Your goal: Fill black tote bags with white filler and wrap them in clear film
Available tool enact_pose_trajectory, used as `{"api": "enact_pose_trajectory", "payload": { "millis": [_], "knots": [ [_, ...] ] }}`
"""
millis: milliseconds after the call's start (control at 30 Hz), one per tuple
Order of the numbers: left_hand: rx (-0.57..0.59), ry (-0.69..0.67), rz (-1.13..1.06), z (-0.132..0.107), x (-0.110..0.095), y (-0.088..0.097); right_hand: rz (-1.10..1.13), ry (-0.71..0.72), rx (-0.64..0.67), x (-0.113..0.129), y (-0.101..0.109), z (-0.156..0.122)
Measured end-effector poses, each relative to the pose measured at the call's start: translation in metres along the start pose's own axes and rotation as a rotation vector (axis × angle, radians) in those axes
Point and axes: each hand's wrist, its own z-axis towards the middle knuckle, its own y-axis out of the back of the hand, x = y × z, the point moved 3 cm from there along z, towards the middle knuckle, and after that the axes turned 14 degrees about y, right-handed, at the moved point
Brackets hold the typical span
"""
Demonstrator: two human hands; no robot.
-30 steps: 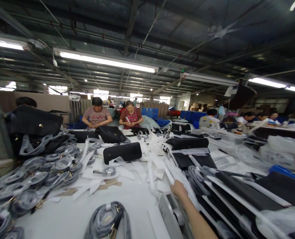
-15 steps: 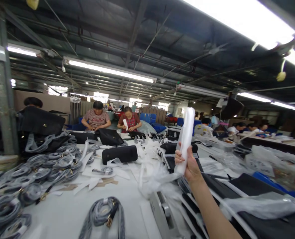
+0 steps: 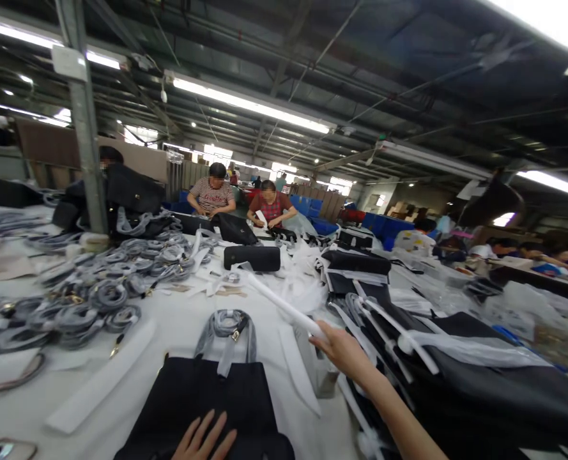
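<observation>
A pale, smooth bench fills the lower part of the frame and runs back towards the middle, heavily covered. Above it spreads a dark roof of metal beams, with a long tube lamp at upper centre and a grey metal pillar at upper left. Near the centre of the frame, a person in a striped top and a person in a checked apron sit at the far side.

Grey-wrapped coiled straps with gold-coloured metal clips are heaped across the left of the frame. Dark, smooth sheet-like bags are piled at right, cloudy plastic film among them. A flat white piece, long and tapering, lies at lower left, and a boxy grey holder stands just right of lower centre.

The black bag lies flat at bottom centre, matt and broad, its grey-wrapped handle arching up around a coiled strap. The left hand rests on it, fingers apart. The right hand, right of centre, is clamped on one end of a slim white strip, which slants towards the upper left.
</observation>
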Motion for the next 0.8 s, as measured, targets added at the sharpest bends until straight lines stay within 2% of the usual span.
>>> {"api": "enact_pose_trajectory", "payload": {
  "millis": [133,233,367,467,533,633,700,800],
  "knots": [
    [-0.071,-0.057,-0.005,-0.017,-0.007,0.018,-0.023,0.045,0.175,0.014,-0.041,-0.040],
    [-0.106,-0.058,-0.027,-0.026,-0.009,0.024,0.044,0.063,0.259,0.023,-0.076,-0.059],
    [-0.137,-0.057,-0.081,-0.031,-0.009,0.028,0.116,0.059,0.353,0.038,-0.117,-0.069],
    [-0.135,-0.036,-0.113,-0.032,-0.010,0.031,0.121,0.136,0.399,0.050,-0.141,-0.071],
    [-0.147,0.032,-0.123,-0.032,-0.010,0.035,0.080,0.193,0.417,0.054,-0.153,-0.071],
    [-0.195,0.220,-0.110,-0.030,-0.005,0.046,0.046,0.224,0.444,0.051,-0.163,-0.068],
    [-0.208,0.332,-0.077,-0.028,0.000,0.056,0.084,0.227,0.453,0.044,-0.165,-0.064],
    [-0.222,0.396,-0.030,-0.027,0.001,0.068,0.150,0.202,0.452,0.035,-0.163,-0.052]
  ]
}}
